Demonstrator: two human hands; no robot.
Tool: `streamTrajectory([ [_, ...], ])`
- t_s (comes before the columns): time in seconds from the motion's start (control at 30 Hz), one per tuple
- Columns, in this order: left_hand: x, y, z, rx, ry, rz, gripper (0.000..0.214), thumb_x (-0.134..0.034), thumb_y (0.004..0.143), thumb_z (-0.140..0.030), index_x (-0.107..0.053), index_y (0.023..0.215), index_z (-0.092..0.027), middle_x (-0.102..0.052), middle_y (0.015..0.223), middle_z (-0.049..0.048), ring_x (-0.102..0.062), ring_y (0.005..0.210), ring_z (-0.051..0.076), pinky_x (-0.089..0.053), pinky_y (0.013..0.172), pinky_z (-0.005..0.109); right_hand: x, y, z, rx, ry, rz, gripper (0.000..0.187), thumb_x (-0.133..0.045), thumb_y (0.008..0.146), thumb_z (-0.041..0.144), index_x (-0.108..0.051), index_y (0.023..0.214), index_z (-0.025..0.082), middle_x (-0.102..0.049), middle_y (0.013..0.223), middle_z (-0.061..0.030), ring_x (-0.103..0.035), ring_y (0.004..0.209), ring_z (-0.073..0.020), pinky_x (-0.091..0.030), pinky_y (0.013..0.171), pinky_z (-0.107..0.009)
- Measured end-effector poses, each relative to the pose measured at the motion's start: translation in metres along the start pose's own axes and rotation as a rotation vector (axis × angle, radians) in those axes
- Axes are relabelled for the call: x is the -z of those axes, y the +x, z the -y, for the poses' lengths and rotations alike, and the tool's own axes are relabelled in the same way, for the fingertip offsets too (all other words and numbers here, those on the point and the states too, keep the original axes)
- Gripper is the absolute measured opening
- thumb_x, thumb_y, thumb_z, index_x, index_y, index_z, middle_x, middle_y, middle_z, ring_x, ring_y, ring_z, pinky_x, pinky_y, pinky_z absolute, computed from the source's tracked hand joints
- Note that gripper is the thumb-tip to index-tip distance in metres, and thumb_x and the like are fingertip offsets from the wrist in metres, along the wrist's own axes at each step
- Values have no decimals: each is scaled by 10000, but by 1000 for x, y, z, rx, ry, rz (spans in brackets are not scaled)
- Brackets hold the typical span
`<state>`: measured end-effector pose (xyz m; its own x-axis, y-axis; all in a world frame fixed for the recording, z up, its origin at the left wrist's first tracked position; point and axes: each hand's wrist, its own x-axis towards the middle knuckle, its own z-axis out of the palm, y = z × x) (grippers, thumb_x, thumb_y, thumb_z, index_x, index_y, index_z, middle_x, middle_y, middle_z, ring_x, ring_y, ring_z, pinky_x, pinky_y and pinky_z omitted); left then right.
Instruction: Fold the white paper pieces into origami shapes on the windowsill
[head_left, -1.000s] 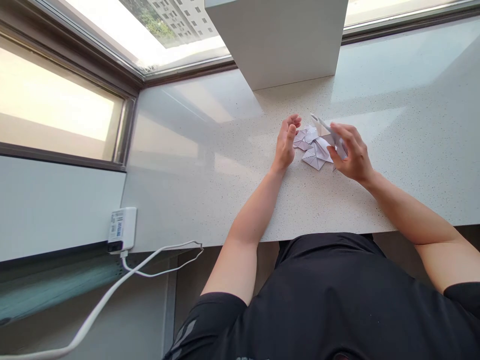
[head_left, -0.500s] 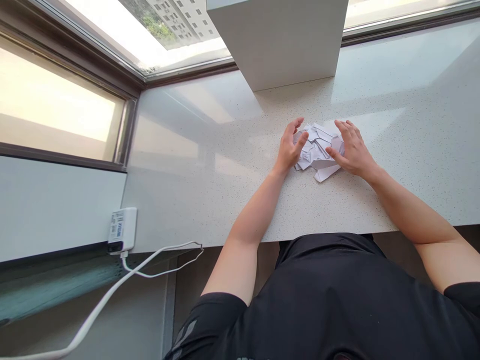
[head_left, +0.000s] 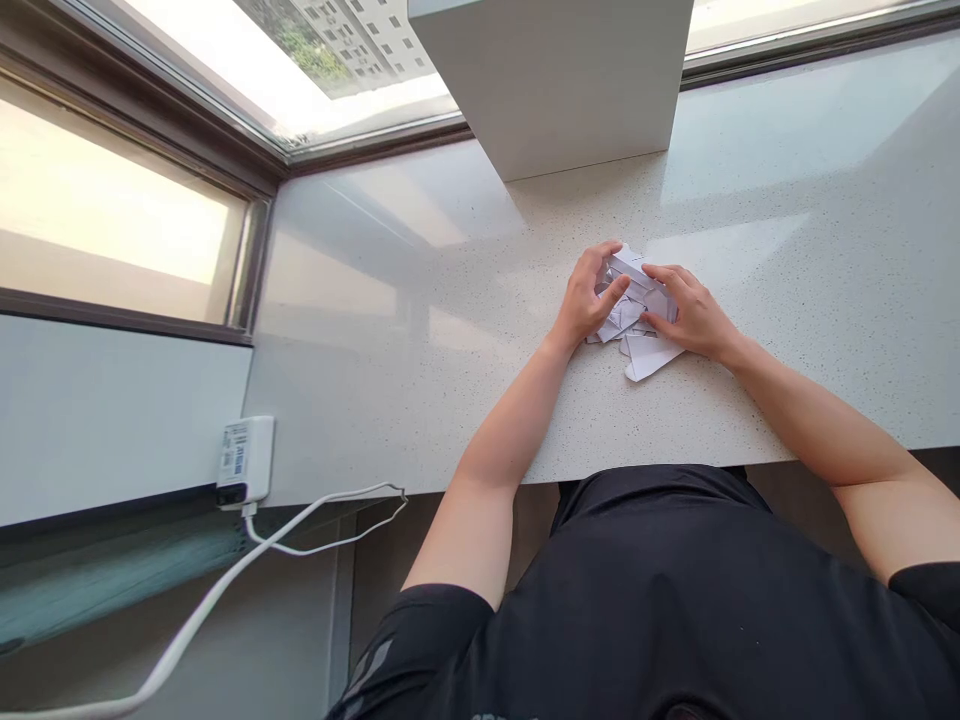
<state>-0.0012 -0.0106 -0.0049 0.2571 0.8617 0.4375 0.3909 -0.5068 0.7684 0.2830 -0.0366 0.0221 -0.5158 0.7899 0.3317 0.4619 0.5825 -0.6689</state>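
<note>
paper pile (head_left: 637, 298) lay at 12 o'clock on speckled stone counter (head_left: 795, 400), left hand (head_left: 591, 300) and right hand (head_left: 688, 315) cupped, pressing it together; loose flap (head_left: 651, 358) at 6 o'clock could slip out if grip eased.

You have one printed label in view: the white sticker on the white power adapter (head_left: 244, 462) at the lower left of the frame, plugged in by the wall. Its blue-and-black print and small lines of text are too small to read. The grey slanted stripes on your black sleeve (head_left: 371, 665), at the bottom of the frame, form no legible letters.
</note>
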Motion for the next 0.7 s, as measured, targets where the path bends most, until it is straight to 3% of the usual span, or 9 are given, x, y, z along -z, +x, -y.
streamTrajectory([
  [0.2,3,-1,1,-30,53,15,872,-506,1204,-971,-682,1740,-306,-765,1753,208,-731,1704,396,-586,1446,595,1,3,-1,14,23,-52,625,-785,1140,487,-694,1736,321,-826,1605,-186,-802,1453,-465,-703,1234,-724],
  [0.33,5,0,-2,-7,137,33,923,-453,1198,-996,-666,1764,-299,-741,1802,217,-698,1741,402,-552,1467,608,2,4,-1,6,2,-57,591,-742,1177,580,-722,1700,307,-831,1628,-195,-788,1490,-478,-676,1264,-749],
  [0.43,5,2,-17,-14,261,55,976,-420,1192,-1010,-646,1807,-286,-679,1883,235,-615,1815,440,-448,1531,682,6,6,-9,-14,-30,-124,584,-663,1222,668,-748,1666,298,-833,1639,-202,-764,1540,-491,-632,1313,-779],
  [0.5,3,1,-34,-56,341,119,1003,-443,1180,-1018,-625,1848,-293,-614,1951,225,-542,1868,459,-342,1583,730,12,8,-19,-47,-37,-186,599,-608,1244,720,-760,1649,306,-838,1632,-196,-766,1544,-483,-627,1323,-770],
  [0.7,-21,-13,-84,-214,482,510,1155,-722,1050,-1030,-545,1957,-337,-425,2090,172,-309,1981,532,-140,1627,823,28,9,-48,-170,-9,-316,675,-551,1235,849,-787,1592,326,-871,1545,-178,-809,1457,-446,-687,1251,-721],
])
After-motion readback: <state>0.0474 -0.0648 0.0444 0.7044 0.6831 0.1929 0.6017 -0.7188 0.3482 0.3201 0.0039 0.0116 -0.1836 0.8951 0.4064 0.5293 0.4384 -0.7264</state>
